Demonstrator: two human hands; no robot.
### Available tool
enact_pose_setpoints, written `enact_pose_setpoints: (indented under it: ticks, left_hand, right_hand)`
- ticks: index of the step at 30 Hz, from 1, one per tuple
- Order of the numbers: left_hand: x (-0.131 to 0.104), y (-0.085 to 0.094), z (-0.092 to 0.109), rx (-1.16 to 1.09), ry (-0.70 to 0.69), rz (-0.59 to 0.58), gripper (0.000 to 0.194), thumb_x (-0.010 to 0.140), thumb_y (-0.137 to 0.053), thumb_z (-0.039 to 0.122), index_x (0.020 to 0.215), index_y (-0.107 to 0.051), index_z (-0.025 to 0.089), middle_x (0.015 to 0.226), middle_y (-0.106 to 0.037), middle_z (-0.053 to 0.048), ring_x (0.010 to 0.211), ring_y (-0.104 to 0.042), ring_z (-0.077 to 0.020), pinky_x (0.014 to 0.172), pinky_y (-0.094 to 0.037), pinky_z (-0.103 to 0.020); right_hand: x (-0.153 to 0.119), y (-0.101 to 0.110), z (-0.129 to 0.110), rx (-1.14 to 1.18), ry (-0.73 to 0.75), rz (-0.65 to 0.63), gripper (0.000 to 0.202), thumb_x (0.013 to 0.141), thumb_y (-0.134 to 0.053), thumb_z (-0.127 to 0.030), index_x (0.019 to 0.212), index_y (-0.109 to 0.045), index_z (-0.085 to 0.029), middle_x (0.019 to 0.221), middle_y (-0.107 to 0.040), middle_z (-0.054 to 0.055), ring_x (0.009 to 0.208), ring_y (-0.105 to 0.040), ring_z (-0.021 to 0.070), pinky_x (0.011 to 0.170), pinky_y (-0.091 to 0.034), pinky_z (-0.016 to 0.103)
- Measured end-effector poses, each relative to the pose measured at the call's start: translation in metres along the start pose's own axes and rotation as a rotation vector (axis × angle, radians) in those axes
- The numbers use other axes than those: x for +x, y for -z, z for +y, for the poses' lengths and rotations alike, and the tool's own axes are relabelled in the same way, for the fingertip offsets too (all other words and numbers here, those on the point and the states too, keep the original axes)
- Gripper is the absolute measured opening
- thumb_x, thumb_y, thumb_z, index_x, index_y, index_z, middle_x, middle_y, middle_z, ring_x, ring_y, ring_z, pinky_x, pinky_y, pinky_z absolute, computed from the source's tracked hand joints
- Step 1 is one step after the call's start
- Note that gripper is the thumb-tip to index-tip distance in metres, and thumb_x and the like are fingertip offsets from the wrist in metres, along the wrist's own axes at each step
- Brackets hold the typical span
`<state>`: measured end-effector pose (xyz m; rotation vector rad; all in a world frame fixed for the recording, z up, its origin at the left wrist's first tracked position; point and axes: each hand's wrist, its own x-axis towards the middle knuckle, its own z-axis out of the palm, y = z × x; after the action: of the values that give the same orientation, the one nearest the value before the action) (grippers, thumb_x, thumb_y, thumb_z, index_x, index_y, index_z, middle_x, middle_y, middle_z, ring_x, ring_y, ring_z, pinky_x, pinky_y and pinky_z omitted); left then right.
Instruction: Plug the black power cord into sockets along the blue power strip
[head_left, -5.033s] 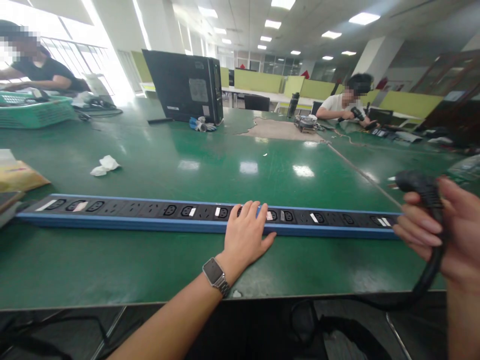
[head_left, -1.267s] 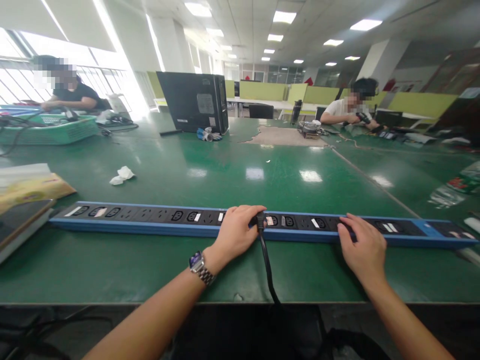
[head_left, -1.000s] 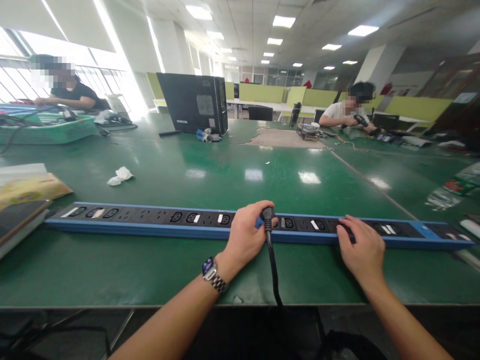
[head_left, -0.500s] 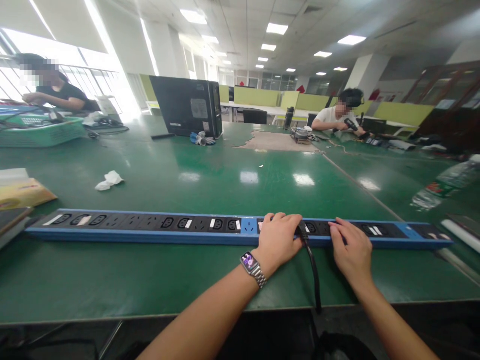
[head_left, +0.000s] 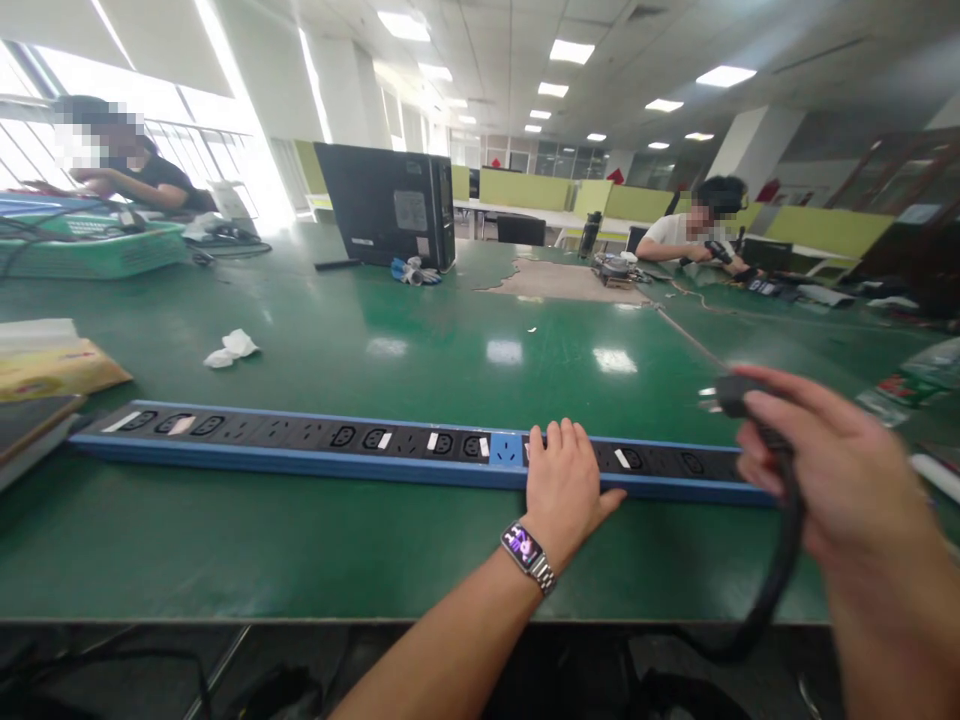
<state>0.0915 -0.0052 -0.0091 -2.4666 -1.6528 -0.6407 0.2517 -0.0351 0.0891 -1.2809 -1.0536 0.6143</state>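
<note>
A long blue and black power strip [head_left: 420,475] lies across the green table near its front edge. My left hand [head_left: 564,475] rests on top of it, right of the blue socket, with the fingers over the strip and the thumb apart, holding nothing. My right hand [head_left: 817,450] is raised over the strip's right part and grips a black power plug [head_left: 733,394]. Its metal pins point left, clear of the sockets. From the plug a thick black cable [head_left: 780,560] hangs down past the table edge.
Behind stand a black computer case [head_left: 386,205] and gloves [head_left: 415,271]. Crumpled tissue [head_left: 231,349], a yellow packet [head_left: 64,365] and a green basket [head_left: 112,255] are at left; a bottle [head_left: 919,380] is at right. Two people sit farther back.
The plug has left the strip's sockets and is now up in my right hand, which has moved right and up. My left hand remains on the strip.
</note>
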Motion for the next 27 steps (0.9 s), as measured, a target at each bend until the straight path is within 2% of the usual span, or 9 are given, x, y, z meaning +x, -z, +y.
enact_pose_setpoints:
  ticks: [3,7,12,17,20,23,24,26,27]
  left_hand:
    - [0.000,-0.001,0.000,0.001,-0.011,0.028,0.093,0.074,-0.067,0.068,0.136,-0.050,0.002,0.131,-0.057,-0.022,0.119,-0.049,-0.0353,0.110,-0.031,-0.053]
    - [-0.001,-0.001,0.000,0.001,-0.014,0.045,0.090,0.074,-0.067,0.069,0.134,-0.052,0.004,0.120,-0.061,-0.020,0.111,-0.051,-0.0340,0.107,-0.032,-0.052]
    - [0.000,0.000,0.000,-0.001,-0.020,0.046,0.087,0.073,-0.068,0.068,0.131,-0.054,0.005,0.115,-0.061,-0.018,0.108,-0.052,-0.0331,0.106,-0.032,-0.051]
    - [-0.002,0.000,-0.002,-0.005,-0.018,0.047,0.087,0.073,-0.069,0.067,0.131,-0.053,0.005,0.116,-0.061,-0.019,0.109,-0.052,-0.0332,0.107,-0.032,-0.052]
    - [-0.003,0.000,-0.003,-0.058,-0.039,0.060,0.092,0.073,-0.068,0.068,0.140,-0.046,0.008,0.127,-0.059,-0.019,0.115,-0.052,-0.0334,0.109,-0.031,-0.053]
    - [-0.003,0.003,0.003,-0.205,-0.109,0.106,0.095,0.077,-0.066,0.066,0.149,-0.032,0.015,0.146,-0.047,-0.015,0.124,-0.050,-0.0302,0.107,-0.036,-0.048]
    - [-0.002,0.006,0.004,-0.265,-0.153,0.124,0.092,0.079,-0.065,0.063,0.151,-0.030,0.017,0.149,-0.045,-0.013,0.125,-0.050,-0.0282,0.106,-0.038,-0.045]
    - [-0.001,0.016,0.003,-0.384,-0.230,0.164,0.077,0.086,-0.060,0.053,0.150,-0.032,0.020,0.145,-0.051,-0.009,0.124,-0.052,-0.0234,0.102,-0.042,-0.039]
    - [-0.001,0.024,-0.003,-0.432,-0.235,0.196,0.066,0.090,-0.056,0.048,0.147,-0.037,0.022,0.140,-0.057,-0.007,0.122,-0.054,-0.0217,0.102,-0.042,-0.038]
  right_hand:
    - [0.022,0.045,0.003,-0.223,-0.130,-0.030,0.050,0.066,-0.078,-0.042,0.109,-0.073,-0.015,0.044,-0.050,-0.002,0.033,-0.038,0.0091,0.031,-0.022,0.022]
    - [0.041,0.086,0.043,-0.435,-0.329,-0.094,0.054,0.065,-0.076,-0.046,0.107,-0.074,-0.013,0.049,-0.055,0.002,0.040,-0.046,0.0130,0.035,-0.032,0.026]
    - [0.045,0.097,0.079,-0.591,-0.288,-0.237,0.062,0.073,-0.066,-0.056,0.118,-0.069,-0.014,0.046,-0.051,-0.002,0.040,-0.044,0.0120,0.041,-0.034,0.026]
    - [0.055,0.100,0.089,-0.731,-0.235,-0.327,0.061,0.072,-0.062,-0.057,0.113,-0.071,-0.011,0.041,-0.048,-0.003,0.037,-0.044,0.0139,0.042,-0.033,0.028]
    - [0.053,0.094,0.076,-0.808,-0.159,-0.250,0.056,0.074,-0.061,-0.054,0.107,-0.074,-0.010,0.042,-0.052,0.000,0.039,-0.046,0.0152,0.043,-0.033,0.029]
    - [0.029,0.062,0.042,-0.761,-0.084,-0.060,0.060,0.076,-0.060,-0.057,0.113,-0.072,-0.011,0.046,-0.055,0.001,0.042,-0.049,0.0163,0.043,-0.036,0.030]
    - [0.017,0.047,0.029,-0.732,-0.077,-0.150,0.063,0.076,-0.061,-0.059,0.118,-0.071,-0.012,0.046,-0.056,0.001,0.042,-0.050,0.0166,0.043,-0.038,0.029]
    - [-0.009,0.018,0.006,-0.634,-0.087,-0.498,0.073,0.075,-0.065,-0.059,0.133,-0.062,-0.013,0.047,-0.058,-0.001,0.043,-0.054,0.0183,0.044,-0.043,0.030]
    - [-0.019,0.006,-0.001,-0.517,-0.041,-0.532,0.073,0.076,-0.066,-0.058,0.135,-0.060,-0.015,0.052,-0.062,0.000,0.048,-0.059,0.0193,0.050,-0.049,0.032]
